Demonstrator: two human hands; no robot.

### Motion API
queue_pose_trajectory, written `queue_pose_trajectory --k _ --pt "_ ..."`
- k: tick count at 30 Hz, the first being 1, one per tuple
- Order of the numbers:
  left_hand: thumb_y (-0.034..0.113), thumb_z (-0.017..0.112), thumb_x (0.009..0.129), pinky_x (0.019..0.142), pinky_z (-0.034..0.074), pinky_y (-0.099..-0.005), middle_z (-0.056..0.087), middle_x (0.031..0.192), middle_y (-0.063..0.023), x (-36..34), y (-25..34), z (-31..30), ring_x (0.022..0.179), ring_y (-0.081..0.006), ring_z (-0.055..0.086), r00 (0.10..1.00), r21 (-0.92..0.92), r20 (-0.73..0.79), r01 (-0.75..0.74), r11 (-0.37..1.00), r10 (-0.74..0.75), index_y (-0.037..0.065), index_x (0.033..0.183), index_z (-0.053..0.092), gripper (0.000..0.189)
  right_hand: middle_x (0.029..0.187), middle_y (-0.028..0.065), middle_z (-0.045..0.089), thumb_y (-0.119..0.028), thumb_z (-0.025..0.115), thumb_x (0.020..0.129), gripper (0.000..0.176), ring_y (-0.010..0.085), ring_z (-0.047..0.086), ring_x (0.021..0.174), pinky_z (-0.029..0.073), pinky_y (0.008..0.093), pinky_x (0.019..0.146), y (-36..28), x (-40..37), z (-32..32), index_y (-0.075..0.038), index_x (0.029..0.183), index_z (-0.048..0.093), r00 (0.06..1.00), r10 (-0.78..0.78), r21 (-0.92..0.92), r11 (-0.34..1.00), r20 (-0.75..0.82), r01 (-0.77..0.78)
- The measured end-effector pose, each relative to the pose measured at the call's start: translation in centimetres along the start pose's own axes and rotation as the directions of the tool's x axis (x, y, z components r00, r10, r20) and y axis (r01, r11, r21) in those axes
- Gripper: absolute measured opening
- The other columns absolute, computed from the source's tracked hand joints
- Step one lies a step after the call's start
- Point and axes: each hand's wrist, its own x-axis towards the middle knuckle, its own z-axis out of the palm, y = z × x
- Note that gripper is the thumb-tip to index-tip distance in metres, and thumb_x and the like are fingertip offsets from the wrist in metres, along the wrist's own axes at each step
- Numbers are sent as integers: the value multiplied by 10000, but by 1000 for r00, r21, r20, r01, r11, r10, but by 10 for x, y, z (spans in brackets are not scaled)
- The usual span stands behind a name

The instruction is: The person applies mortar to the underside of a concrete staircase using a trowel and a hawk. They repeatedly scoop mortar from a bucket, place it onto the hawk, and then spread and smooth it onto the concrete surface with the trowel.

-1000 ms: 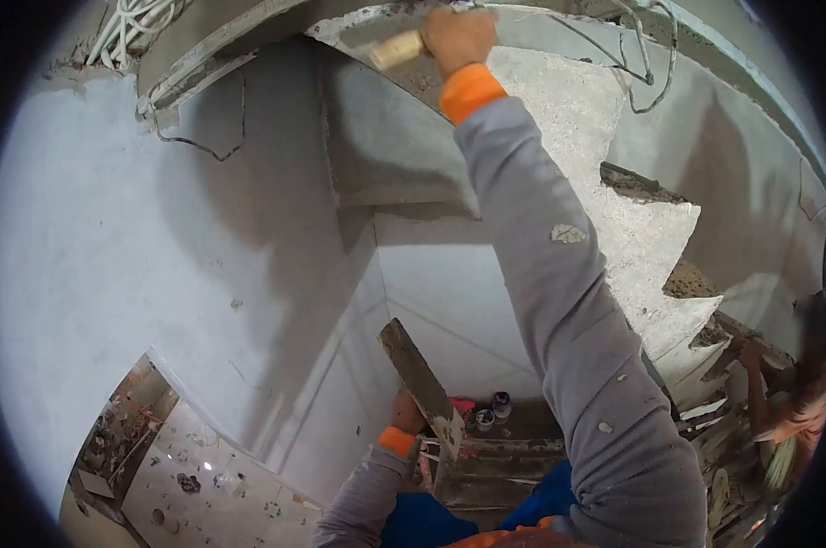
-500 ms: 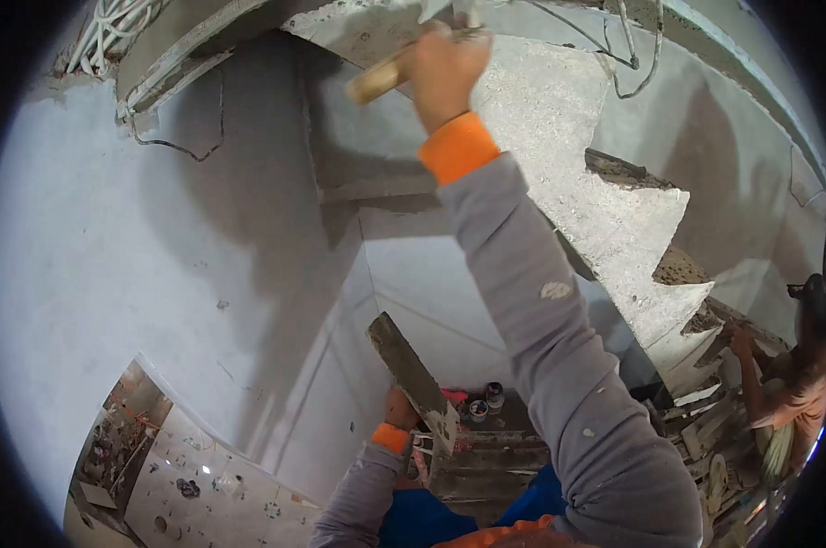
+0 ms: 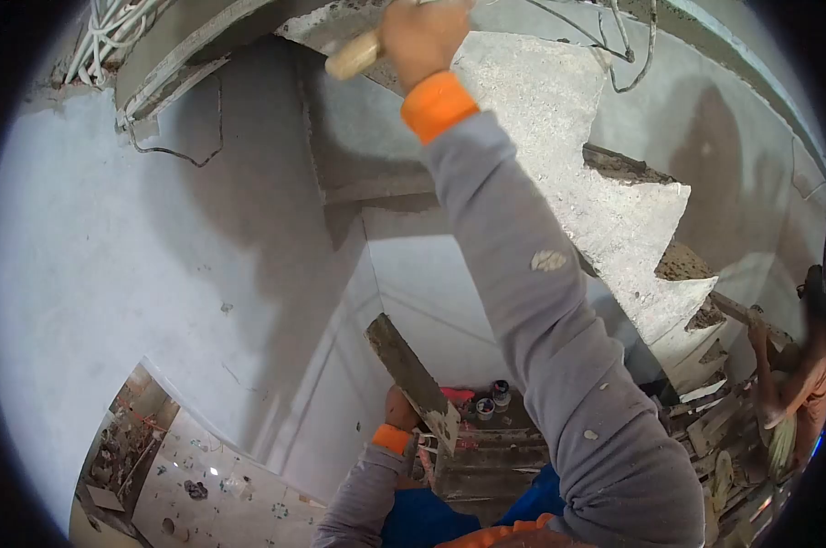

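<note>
My right hand (image 3: 425, 38) is raised to the top of the view, close under the concrete edge. It is closed round a wooden-handled tool (image 3: 354, 55); the handle points left, and the working end is hidden behind the hand and cut off by the frame. Low in the middle, my left hand (image 3: 399, 407) grips a mortar-smeared board (image 3: 409, 374) from its left side. The board is tilted, seen nearly edge-on, and its underside grip is hidden.
A stepped concrete stair side (image 3: 605, 215) descends to the right. Bent rebar (image 3: 634, 64) hangs overhead. Paint cans (image 3: 501, 393) stand below by wooden planks (image 3: 495, 458). A co-worker (image 3: 801, 393) is at far right. A doorway opening (image 3: 130, 429) lies lower left.
My right hand has moved up and slightly left with the wooden-handled tool. My left hand and the board stay nearly in place. The co-worker's arm has shifted.
</note>
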Motion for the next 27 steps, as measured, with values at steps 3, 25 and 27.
queue_pose_trajectory --k 3,25,27 --pt "172 476 898 743 482 -375 609 963 -93 1 -16 8 877 -254 574 998 -173 8 68 983 -68 32 1030 556 209 753 220 565 -77 528 749 159 361 569 720 439 437 658 -14 -15 -17 50 835 488 978 207 300 935 -23 -190" --pt "215 640 732 691 479 -410 648 884 -128 1 -39 25 811 -341 605 996 -119 -69 45 992 -53 66 925 639 244 818 177 520 -57 546 750 291 279 538 766 430 402 738 -1 -29 -45 51 973 392 922 282 402 837 265 -372" --pt "216 640 742 702 481 -403 648 886 -120 2 -19 18 812 -320 609 996 -164 -82 27 986 -41 59 925 636 241 795 182 510 -93 559 757 291 252 528 731 433 401 699 7 -60 -77 42 959 400 841 241 470 740 484 -482"
